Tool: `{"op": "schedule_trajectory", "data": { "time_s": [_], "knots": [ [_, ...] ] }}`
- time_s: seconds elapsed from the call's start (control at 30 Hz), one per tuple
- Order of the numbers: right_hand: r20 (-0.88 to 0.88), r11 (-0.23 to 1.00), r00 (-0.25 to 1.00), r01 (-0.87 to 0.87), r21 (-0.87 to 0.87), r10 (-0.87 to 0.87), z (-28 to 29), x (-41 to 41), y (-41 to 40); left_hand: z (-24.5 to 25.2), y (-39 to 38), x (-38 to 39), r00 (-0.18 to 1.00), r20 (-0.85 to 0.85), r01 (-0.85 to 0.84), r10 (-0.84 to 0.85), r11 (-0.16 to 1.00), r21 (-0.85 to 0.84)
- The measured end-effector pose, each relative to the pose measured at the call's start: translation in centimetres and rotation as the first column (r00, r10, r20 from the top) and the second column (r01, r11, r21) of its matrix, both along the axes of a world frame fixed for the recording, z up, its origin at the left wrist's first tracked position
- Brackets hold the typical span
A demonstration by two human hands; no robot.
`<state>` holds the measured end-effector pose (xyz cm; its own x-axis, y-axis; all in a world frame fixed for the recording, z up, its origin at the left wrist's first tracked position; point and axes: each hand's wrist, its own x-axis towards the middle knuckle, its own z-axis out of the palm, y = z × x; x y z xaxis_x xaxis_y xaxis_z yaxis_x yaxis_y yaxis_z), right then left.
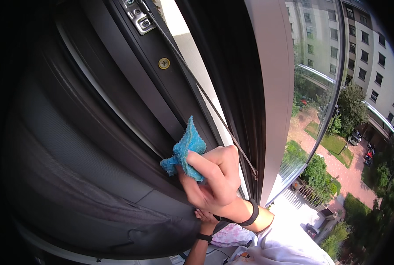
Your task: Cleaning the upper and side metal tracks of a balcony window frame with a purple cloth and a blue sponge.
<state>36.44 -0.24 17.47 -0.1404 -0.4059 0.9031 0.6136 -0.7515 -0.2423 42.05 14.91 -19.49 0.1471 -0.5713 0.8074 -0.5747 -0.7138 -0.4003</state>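
A blue fluffy cleaning cloth (pixel 187 150) is pinched and bunched in the fingers of my right hand (pixel 217 175). The cloth lies against or just over the dark window frame (pixel 180 89); contact cannot be told. My left hand (pixel 206 216) is lower down, partly hidden behind my right wrist, near the bottom of the dark mesh screen panel (pixel 84 132). What its fingers hold or touch is not clear. Both wrists wear black bands. A thin steel cable (pixel 202 89) runs slantwise from a metal bracket (pixel 140 18) down past my right hand to the dark sash edge.
A brass-coloured screw (pixel 164 63) sits in the frame. To the right stand an opened glass pane (pixel 311 99) and a pale frame strip (pixel 276 82). Outside, far below, are a paved path (pixel 346 175), trees and apartment buildings. Pink patterned fabric (pixel 231 234) lies near the bottom.
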Motion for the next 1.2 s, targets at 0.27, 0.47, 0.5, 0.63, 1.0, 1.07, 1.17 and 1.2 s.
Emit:
{"op": "schedule_trajectory", "data": {
  "time_s": [0.27,0.47,0.5,0.63,1.0,1.07,1.17,1.2],
  "knots": [
    [0.006,1.0,1.0,0.021,0.002,-0.021,-0.4,0.1,-0.5,0.1,-0.1,-0.3,1.0,0.008,-0.014,0.014,1.0,0.005],
    [0.063,0.997,0.995,0.074,-0.037,-0.071,2.2,2.3,-0.2,0.2,0.2,-0.6,1.0,0.01,-0.024,0.024,1.0,0.018],
    [0.081,0.995,0.994,0.082,-0.049,-0.078,2.4,2.0,0.1,0.1,0.3,-0.6,1.0,0.008,-0.022,0.022,1.0,0.019],
    [-0.153,0.995,0.987,0.038,-0.097,-0.053,2.6,0.6,0.9,0.1,0.2,-0.5,1.0,0.008,-0.024,0.023,1.0,0.019],
    [-0.262,0.976,0.945,-0.215,-0.046,0.196,4.0,0.6,-0.2,0.5,-0.2,-0.5,0.999,0.001,-0.032,0.032,0.999,0.001],
    [-0.284,0.986,0.95,-0.153,-0.06,0.131,4.4,0.6,-0.7,0.6,-0.2,-0.6,0.999,0.001,-0.033,0.033,0.999,-0.002],
    [-0.307,0.993,0.95,-0.081,-0.084,0.051,5.3,0.8,-0.9,0.7,-0.3,-0.6,0.999,-0.005,-0.036,0.036,0.999,-0.009],
    [-0.311,0.991,0.949,-0.094,-0.1,0.058,5.5,0.6,-0.8,0.7,-0.2,-0.6,0.999,-0.01,-0.034,0.034,0.999,-0.01]
  ]
}}
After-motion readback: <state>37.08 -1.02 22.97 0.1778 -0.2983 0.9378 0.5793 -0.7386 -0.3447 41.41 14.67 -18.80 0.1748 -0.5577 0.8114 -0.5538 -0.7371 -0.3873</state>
